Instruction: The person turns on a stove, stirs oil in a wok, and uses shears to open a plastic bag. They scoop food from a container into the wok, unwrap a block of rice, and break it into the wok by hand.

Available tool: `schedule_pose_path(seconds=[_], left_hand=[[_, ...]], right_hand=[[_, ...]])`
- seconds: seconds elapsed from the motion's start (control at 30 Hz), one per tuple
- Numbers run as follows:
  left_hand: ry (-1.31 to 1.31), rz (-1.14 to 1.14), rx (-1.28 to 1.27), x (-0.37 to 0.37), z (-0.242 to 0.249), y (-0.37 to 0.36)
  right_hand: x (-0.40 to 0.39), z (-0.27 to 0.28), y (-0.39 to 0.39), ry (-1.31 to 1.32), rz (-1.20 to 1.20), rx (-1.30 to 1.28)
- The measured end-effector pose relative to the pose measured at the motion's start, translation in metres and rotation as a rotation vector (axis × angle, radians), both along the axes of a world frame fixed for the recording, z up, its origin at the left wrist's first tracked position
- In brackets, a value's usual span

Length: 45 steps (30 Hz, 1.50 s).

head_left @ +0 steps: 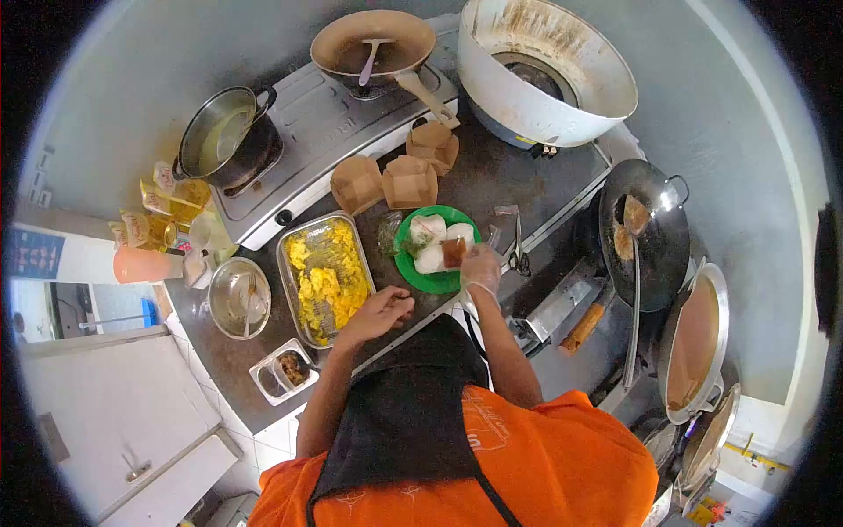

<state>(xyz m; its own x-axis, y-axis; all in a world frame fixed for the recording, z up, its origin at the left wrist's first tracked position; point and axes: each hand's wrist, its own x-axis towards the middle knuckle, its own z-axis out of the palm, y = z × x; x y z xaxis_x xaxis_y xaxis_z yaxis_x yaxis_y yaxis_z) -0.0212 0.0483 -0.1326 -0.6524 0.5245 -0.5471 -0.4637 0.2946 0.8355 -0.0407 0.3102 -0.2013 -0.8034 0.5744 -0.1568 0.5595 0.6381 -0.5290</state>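
Note:
On the counter, a green plate [434, 279] carries several rounded white bundles [428, 229] that look wrapped in clear plastic. A small clear packet of reddish-brown sauce [453, 253] is at the plate's right side. My right hand [481, 269], in a thin clear glove, pinches the packet's edge; its fingertips are partly hidden. Bare and loosely bent, my left hand [384, 314] rests by the counter's front edge, holding nothing visible. It is between the plate and a metal tray [283, 263] of yellow scrambled egg [327, 285].
Brown paper trays [410, 182] stand behind the plate. Scissors [520, 256] lie to its right. A stove [320, 119] holds a pot [219, 140] and a pan [372, 44]. At left are a metal bowl [239, 299] and a small divided container [283, 371]; a wok [645, 237] is at right.

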Motion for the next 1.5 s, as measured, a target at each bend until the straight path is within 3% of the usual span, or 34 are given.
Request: schedule_pose_path(seconds=[0.1,0.13,0.17,0.23,0.27,0.37,0.43,0.47,0.53,0.57,0.63,0.67,0.77,0.83,0.9,0.93,1.0,1.07,1.1,1.17,1.3,1.37,1.4,1.43,1.5], left_hand=[[-0.016,-0.013,-0.030,-0.010,-0.038,0.021],[-0.021,0.031,-0.057,-0.010,-0.047,0.029],[-0.024,0.025,-0.059,-0.009,-0.045,0.039],[0.487,0.097,-0.276,-0.005,-0.037,0.058],[0.678,0.139,-0.271,-0.003,-0.057,0.063],[0.872,0.142,-0.414,-0.005,-0.084,0.074],[0.864,0.167,-0.478,-0.007,-0.085,0.080],[0.898,0.194,-0.506,-0.008,-0.088,0.083],[0.926,0.215,-0.529,-0.002,-0.089,0.088],[0.876,0.212,-0.513,0.000,-0.086,0.089],[0.839,0.220,-0.494,-0.003,-0.080,0.089],[0.831,0.228,-0.486,-0.001,-0.078,0.089],[0.806,0.247,-0.382,-0.005,-0.070,0.090],[0.787,0.250,-0.289,-0.010,-0.055,0.098],[-0.146,0.442,0.373,-0.016,-0.014,0.116],[-0.258,0.429,0.382,-0.014,0.007,0.120],[-0.344,0.389,0.450,-0.008,0.011,0.111],[-0.447,0.314,0.531,-0.002,0.022,0.099],[-0.446,0.299,0.530,0.002,0.030,0.100],[-0.305,0.261,0.409,0.016,0.039,0.107],[-0.383,0.264,0.542,0.020,0.024,0.107],[-0.574,0.099,0.755,0.023,0.036,0.103],[-0.625,0.272,0.644,0.036,0.043,0.108],[-0.628,0.258,0.639,0.039,0.038,0.105],[-0.761,0.289,0.758,0.038,0.018,0.095]], right_hand=[[0.031,-0.026,0.008,0.080,0.152,-0.027],[0.038,0.029,-0.003,0.087,0.287,-0.107],[0.038,0.026,-0.014,0.085,0.280,-0.109],[0.037,0.017,-0.033,-0.153,0.539,0.245],[0.034,0.011,-0.037,-0.158,0.526,0.242],[0.006,0.015,-0.023,-0.053,0.617,0.240],[-0.008,0.038,0.001,0.269,0.497,0.422],[-0.022,0.036,0.008,0.264,0.493,0.419],[-0.047,0.030,0.022,0.066,0.741,0.389],[-0.050,0.021,0.025,0.062,0.735,0.388],[-0.062,0.005,0.025,-0.228,0.806,0.365],[-0.064,-0.001,0.029,-0.220,0.810,0.371],[-0.050,0.007,0.044,-0.216,0.844,0.288],[-0.021,0.048,0.042,-0.058,0.578,-0.119],[0.004,0.096,0.027,0.004,0.727,-0.093],[0.020,0.122,0.014,0.088,0.694,-0.119],[0.046,0.123,0.008,0.170,0.658,-0.145],[0.064,0.099,0.014,0.196,0.245,-0.773],[0.073,0.094,0.010,0.205,0.234,-0.769],[0.095,0.098,-0.010,0.273,-0.027,-1.336],[0.121,0.102,-0.015,0.423,-0.027,-1.274],[0.125,0.111,-0.017,0.430,-0.024,-1.186],[0.125,0.111,-0.017,0.480,0.094,-0.951],[0.126,0.112,-0.018,0.518,0.205,-0.715],[0.126,0.146,-0.015,0.421,0.219,-0.585]])
